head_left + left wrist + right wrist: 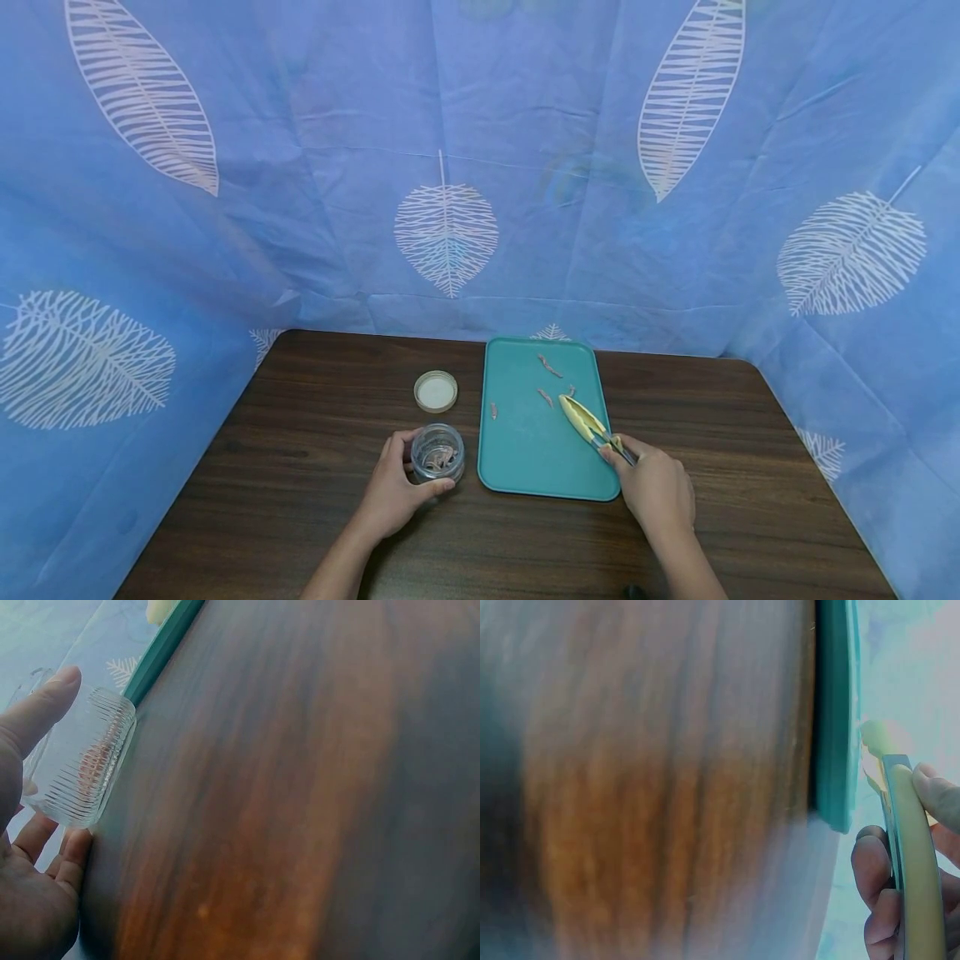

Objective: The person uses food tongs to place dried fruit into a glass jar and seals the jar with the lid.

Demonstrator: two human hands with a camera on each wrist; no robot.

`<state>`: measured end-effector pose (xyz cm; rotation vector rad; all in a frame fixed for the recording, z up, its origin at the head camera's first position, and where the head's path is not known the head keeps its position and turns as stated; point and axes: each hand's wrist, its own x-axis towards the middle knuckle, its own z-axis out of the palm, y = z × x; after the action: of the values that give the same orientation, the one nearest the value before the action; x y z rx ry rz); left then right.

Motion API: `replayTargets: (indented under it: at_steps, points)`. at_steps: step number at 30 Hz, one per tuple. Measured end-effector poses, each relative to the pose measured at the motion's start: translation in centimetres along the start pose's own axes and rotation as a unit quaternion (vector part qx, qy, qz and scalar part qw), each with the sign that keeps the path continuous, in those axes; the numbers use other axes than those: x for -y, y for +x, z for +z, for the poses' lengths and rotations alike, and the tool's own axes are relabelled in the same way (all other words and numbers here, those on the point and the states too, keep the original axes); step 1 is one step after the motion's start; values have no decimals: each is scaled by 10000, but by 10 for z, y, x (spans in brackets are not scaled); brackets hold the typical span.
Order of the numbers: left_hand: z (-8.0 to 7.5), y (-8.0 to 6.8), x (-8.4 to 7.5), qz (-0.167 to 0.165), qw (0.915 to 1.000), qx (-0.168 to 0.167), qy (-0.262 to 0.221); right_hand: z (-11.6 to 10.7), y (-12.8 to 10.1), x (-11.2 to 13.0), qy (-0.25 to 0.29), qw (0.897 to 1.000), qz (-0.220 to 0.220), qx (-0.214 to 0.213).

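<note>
My left hand holds a clear glass jar upright on the table, thumb at the near side and fingers around the far left. Some pinkish-brown strips lie in the jar; in the left wrist view its ribbed wall shows. My right hand grips metal tongs with pale yellow tips, held over the right part of a teal tray. Several small pinkish strips are scattered on the tray, one close by the tong tips. Whether the tips touch anything I cannot tell.
A round jar lid lies on the dark wooden table, behind the jar and left of the tray. Blue cloth with white leaf prints hangs behind the table and at both sides. A small dark object shows at the bottom edge.
</note>
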<state>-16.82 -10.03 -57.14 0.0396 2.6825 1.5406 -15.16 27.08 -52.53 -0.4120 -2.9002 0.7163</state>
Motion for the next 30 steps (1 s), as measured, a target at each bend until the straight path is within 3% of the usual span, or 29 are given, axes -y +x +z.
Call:
replayTargets:
  at_steps: [16,30]
  points:
    - [1,0,2,20,10000,-4,-12,-11,-13,21,-5,10000,14,-32]
    - [1,-1,3,66,10000,-17,-54,-9,-35,50,53,9973,-685,-240]
